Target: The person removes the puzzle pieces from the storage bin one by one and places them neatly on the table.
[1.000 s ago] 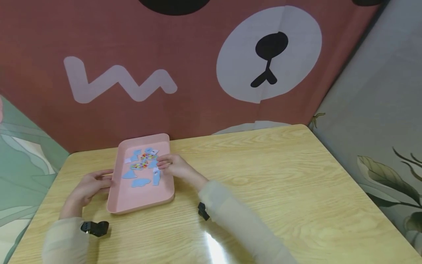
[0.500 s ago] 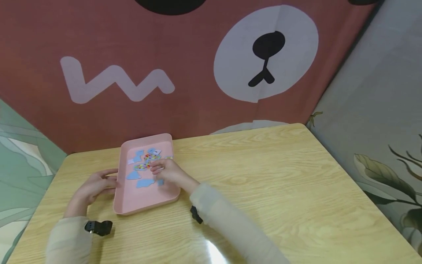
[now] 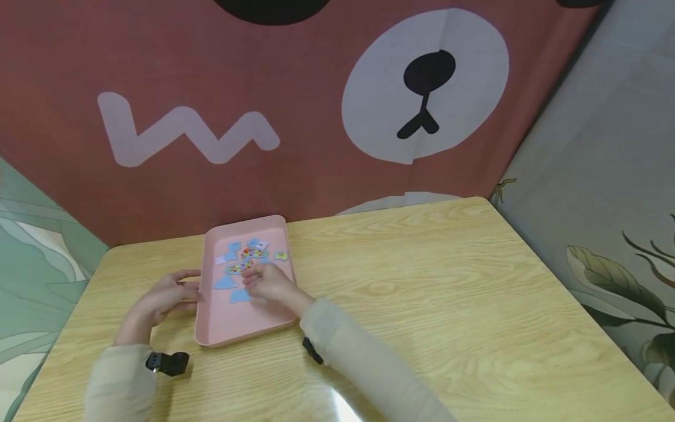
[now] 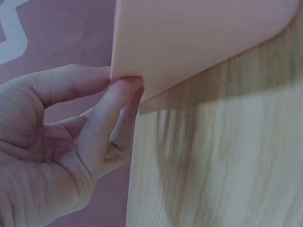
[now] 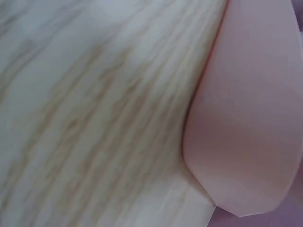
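Pink tray [image 3: 239,327] moved rightward, left hand [image 3: 166,295] shifted along, right hand [image 3: 271,284] farther over it, yellow-green piece [image 3: 282,256] uncovered

The left hand [image 3: 167,296] and right hand [image 3: 270,285] are bare. The long sleeves [image 3: 120,381] are plain pale cream, lightly creased. A small, chunky black device [image 3: 171,364] sits at each wrist.

A pink rectangular tray with raised walls and rounded corners [image 3: 239,326] lies flat, its left wall held by the left hand [image 3: 166,296]. Inside lie flat, irregular blue pieces [image 3: 225,283], 2 multicoloured patterned pieces [image 3: 255,253] and a small yellow-green piece [image 3: 282,256]; the right hand [image 3: 271,285] partly covers them.
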Tool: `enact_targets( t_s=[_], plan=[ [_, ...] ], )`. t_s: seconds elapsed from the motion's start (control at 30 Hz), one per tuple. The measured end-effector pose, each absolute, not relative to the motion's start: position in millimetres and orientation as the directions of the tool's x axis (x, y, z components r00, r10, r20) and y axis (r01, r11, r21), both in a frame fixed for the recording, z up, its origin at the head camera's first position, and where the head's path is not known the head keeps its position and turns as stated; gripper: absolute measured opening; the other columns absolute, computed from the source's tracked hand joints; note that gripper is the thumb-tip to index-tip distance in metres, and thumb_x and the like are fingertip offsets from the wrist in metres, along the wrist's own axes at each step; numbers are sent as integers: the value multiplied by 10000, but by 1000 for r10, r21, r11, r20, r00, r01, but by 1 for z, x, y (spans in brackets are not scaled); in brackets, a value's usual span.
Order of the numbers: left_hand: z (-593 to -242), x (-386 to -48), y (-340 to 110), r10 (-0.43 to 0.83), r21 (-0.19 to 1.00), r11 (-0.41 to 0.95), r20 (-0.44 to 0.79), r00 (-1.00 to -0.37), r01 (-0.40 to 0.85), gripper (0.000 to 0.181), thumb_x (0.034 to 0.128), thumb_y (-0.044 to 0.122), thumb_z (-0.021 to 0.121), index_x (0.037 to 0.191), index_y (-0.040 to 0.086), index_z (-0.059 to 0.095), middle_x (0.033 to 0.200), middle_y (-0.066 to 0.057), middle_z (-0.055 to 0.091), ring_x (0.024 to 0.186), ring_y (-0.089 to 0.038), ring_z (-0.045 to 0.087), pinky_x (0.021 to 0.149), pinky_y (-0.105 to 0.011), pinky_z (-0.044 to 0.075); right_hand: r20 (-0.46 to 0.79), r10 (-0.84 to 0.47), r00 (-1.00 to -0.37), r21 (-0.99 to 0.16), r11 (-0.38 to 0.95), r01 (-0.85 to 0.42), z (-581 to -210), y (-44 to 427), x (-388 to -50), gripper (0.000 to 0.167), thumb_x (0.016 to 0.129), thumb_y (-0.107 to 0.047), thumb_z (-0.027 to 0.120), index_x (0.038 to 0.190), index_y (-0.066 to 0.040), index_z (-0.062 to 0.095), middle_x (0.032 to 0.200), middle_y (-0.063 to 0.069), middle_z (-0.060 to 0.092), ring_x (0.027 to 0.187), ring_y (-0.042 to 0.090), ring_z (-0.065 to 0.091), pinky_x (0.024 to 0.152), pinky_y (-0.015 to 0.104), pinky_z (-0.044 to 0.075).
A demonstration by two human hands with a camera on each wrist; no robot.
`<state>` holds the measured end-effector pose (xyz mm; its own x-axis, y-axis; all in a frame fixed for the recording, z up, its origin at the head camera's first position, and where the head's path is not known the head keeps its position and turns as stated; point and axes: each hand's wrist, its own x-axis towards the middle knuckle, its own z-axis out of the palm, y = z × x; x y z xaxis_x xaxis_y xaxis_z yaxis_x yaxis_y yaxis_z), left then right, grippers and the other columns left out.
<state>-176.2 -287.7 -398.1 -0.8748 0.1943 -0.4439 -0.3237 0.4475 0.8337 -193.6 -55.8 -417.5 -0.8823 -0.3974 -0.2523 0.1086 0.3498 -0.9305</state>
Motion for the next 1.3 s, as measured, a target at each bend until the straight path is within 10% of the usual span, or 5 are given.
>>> enact_targets(
  t_s=[1.3],
  plan=[
    [-407, -184, -257, 127, 877, 295, -430, -894, -380, 707, 925, 61, 561, 1501, -50, 167, 1516, -328, 239, 897, 45, 600, 800, -187, 560, -101, -492, -865, -730, 627, -271, -429, -35, -199, 433, 724, 131, 668, 1117, -49, 658, 981, 41, 680, 900, 110, 599, 783, 115, 487]
  ],
)
